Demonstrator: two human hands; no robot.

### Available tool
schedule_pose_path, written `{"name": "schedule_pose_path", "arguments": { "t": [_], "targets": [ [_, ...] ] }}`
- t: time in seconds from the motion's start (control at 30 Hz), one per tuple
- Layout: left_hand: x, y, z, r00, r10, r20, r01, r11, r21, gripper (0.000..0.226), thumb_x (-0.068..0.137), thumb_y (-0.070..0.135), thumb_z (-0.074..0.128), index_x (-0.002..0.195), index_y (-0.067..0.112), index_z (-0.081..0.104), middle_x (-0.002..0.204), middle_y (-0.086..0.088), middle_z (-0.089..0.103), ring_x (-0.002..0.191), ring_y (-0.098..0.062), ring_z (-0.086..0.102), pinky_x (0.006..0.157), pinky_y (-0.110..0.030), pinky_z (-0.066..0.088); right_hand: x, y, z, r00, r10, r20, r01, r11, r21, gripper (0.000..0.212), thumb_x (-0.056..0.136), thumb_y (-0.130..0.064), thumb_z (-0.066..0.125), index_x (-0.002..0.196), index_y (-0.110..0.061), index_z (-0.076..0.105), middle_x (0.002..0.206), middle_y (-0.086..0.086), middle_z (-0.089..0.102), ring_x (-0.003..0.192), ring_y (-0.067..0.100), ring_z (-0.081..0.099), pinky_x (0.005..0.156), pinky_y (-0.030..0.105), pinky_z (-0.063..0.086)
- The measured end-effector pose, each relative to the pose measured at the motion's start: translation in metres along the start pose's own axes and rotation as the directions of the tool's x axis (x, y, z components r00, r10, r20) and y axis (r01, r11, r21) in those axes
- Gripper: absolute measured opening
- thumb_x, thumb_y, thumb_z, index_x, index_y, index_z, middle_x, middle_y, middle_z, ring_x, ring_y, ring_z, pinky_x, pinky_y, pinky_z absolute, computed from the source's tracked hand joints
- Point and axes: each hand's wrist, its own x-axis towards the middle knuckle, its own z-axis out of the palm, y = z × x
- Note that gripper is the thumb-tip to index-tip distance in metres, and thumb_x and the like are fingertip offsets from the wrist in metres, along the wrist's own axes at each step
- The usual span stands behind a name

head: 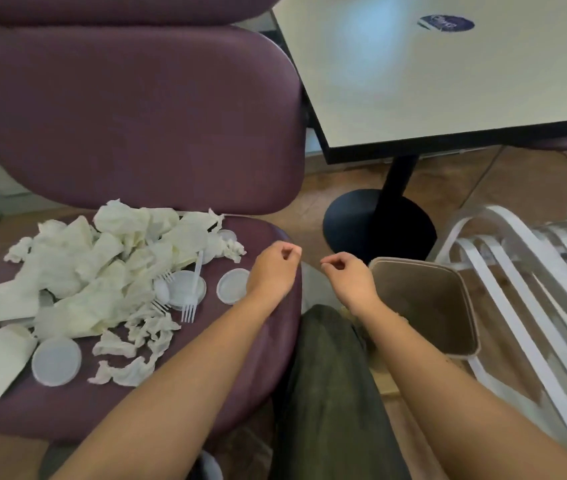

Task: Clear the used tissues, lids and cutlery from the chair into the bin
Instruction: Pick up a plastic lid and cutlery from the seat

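Note:
A heap of crumpled white tissues covers the left of the purple chair seat. Round clear lids lie among them, one at the right and one at the front left. A white plastic fork rests across another lid. My left hand hovers over the seat's right edge, fingers curled, holding nothing. My right hand hangs between the chair and the brown bin, fingers also curled and empty.
A white table on a black pedestal base stands behind the bin. A white slatted chair is at the right. The chair's purple backrest rises behind the heap. My dark trouser leg lies between seat and bin.

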Motion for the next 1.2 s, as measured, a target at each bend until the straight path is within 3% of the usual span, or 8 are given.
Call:
{"name": "schedule_pose_path", "arguments": {
  "t": [0.23,0.33,0.53,0.67,0.8,1.0,1.13,1.2],
  "targets": [
    [-0.003,-0.061,-0.068,0.991,-0.075,-0.112,0.085,0.993,0.084,0.01,0.092,0.031,0.055,0.098,0.031,0.063,0.105,0.009,0.067,0.1,-0.015,0.063,0.09,-0.035,0.048,-0.016,-0.034,0.07,0.994,-0.066,0.089,0.076,0.991,-0.106,0.01,0.09,-0.025,0.062,0.088,-0.021,0.07,0.093,-0.004,0.071,0.089,0.016,0.064,0.077,0.029,0.048],
    [-0.007,-0.084,-0.089,0.982,-0.076,-0.175,0.124,0.951,0.284,0.021,0.088,0.019,0.056,0.106,0.028,0.061,0.115,0.004,0.062,0.11,-0.018,0.057,0.092,-0.037,0.046,-0.019,-0.037,0.095,0.989,-0.103,0.104,0.125,0.965,-0.231,0.005,0.086,-0.033,0.063,0.084,-0.03,0.068,0.095,-0.007,0.071,0.099,0.02,0.062,0.089,0.038,0.051],
    [-0.018,-0.11,-0.102,0.99,0.005,-0.138,0.079,0.799,0.597,0.037,0.092,0.023,0.058,0.127,0.021,0.045,0.13,-0.003,0.045,0.119,-0.024,0.046,0.083,-0.037,0.044,-0.026,-0.049,0.123,0.977,-0.168,0.134,0.212,0.849,-0.484,0.048,0.082,-0.051,0.065,0.125,-0.031,0.055,0.127,-0.004,0.056,0.123,0.022,0.044,0.101,0.038,0.032],
    [-0.019,-0.116,-0.102,0.991,0.001,-0.133,0.078,0.802,0.592,0.038,0.092,0.02,0.057,0.128,0.02,0.044,0.13,-0.004,0.043,0.118,-0.024,0.046,0.079,-0.036,0.043,-0.023,-0.049,0.135,0.977,-0.151,0.152,0.213,0.767,-0.605,0.08,0.074,-0.068,0.063,0.142,-0.031,0.041,0.138,0.0,0.046,0.128,0.025,0.039,0.102,0.04,0.03],
    [-0.019,-0.114,-0.105,0.99,-0.052,-0.132,0.108,0.877,0.468,0.046,0.085,0.016,0.064,0.127,0.016,0.045,0.131,-0.007,0.044,0.119,-0.027,0.047,0.086,-0.037,0.042,-0.019,-0.049,0.139,0.973,-0.136,0.185,0.227,0.691,-0.686,0.08,0.072,-0.073,0.062,0.14,-0.037,0.043,0.133,0.001,0.045,0.124,0.026,0.039,0.099,0.041,0.03],
    [-0.021,-0.114,-0.108,0.988,-0.069,-0.138,0.114,0.93,0.349,0.049,0.084,-0.001,0.052,0.128,0.016,0.042,0.129,-0.01,0.049,0.116,-0.03,0.051,0.077,-0.035,0.039,-0.021,-0.046,0.134,0.981,-0.132,0.145,0.189,0.833,-0.52,0.068,0.065,-0.053,0.078,0.122,-0.033,0.047,0.125,-0.005,0.047,0.121,0.021,0.04,0.097,0.036,0.029],
    [-0.029,-0.106,-0.106,0.992,-0.083,-0.093,0.109,0.941,0.32,0.059,0.082,-0.003,0.054,0.134,0.018,0.036,0.131,-0.006,0.05,0.114,-0.029,0.054,0.077,-0.038,0.045,-0.022,-0.035,0.122,0.978,-0.161,0.135,0.193,0.944,-0.269,0.043,0.076,-0.028,0.075,0.108,-0.03,0.046,0.101,-0.008,0.059,0.105,0.018,0.049,0.089,0.033,0.031],
    [-0.033,-0.101,-0.102,0.992,-0.067,-0.107,0.096,0.949,0.301,0.058,0.082,0.002,0.053,0.134,0.019,0.035,0.126,-0.004,0.053,0.11,-0.028,0.057,0.078,-0.04,0.048,-0.02,-0.029,0.114,0.982,-0.135,0.134,0.148,0.984,-0.099,0.032,0.083,-0.02,0.07,0.102,-0.031,0.047,0.095,-0.007,0.061,0.097,0.018,0.056,0.089,0.034,0.04]
  ]
}}
